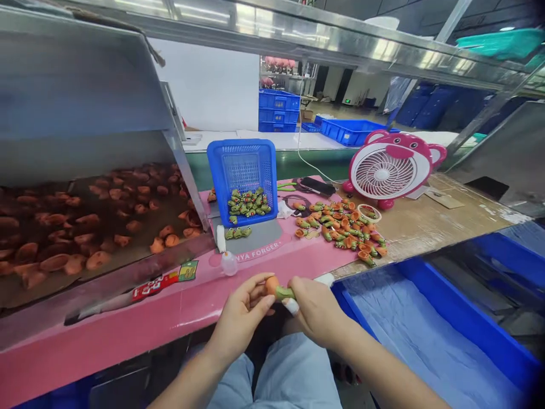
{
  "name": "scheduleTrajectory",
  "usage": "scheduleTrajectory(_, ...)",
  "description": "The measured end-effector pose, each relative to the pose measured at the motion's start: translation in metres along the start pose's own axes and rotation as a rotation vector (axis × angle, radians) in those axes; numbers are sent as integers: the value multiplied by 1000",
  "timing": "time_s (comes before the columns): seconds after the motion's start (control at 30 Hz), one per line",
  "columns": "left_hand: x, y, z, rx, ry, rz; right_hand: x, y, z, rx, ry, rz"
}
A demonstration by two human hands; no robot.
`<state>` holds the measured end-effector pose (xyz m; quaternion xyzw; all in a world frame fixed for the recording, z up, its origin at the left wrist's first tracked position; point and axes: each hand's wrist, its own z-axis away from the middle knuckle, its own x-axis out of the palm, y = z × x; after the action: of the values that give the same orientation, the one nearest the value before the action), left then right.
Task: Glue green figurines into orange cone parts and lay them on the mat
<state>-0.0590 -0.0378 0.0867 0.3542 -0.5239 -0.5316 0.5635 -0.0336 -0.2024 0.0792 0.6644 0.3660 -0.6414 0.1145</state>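
Just past the table's front edge, my left hand (242,318) pinches an orange piece (272,284) between thumb and fingers. My right hand (317,309) holds a green piece (285,293) that meets the orange one; a white wrap covers one fingertip. Ahead of them, a tilted blue basket (242,149) holds several green pieces (249,204), with a few more lying at its front. To the right, a heap of orange and green pieces (347,227) is spread on the pink mat (200,301). A small translucent bottle (229,263) is by the basket.
A large bin (128,261) of orange pieces fills the left. A pink bear-shaped fan (385,167) stands at the back right, near a black phone (317,186). A blue tray (409,329) lined with plastic is low on the right. A metal rail crosses above.
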Motion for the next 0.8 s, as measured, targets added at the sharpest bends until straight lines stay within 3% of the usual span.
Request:
scheduleTrajectory(0.2,2,5,17,13,-15,-13,-13,-11,8,-66,23,-53)
scheduleTrajectory(0.37,-1,7,22,-10,2,-14,-15,-16,8,-37,-4,-73)
scheduleTrajectory(0.53,-7,-17,12,-39,-2,-12,8,-14,10,58,-16,-182)
scheduleTrajectory(0.7,-21,-58,2,-72,136,8,51,39,-5,249,106,-227)
scheduleTrajectory(0.8,-30,-65,16,-32,170,-35,59,83,-19,389,248,-277)
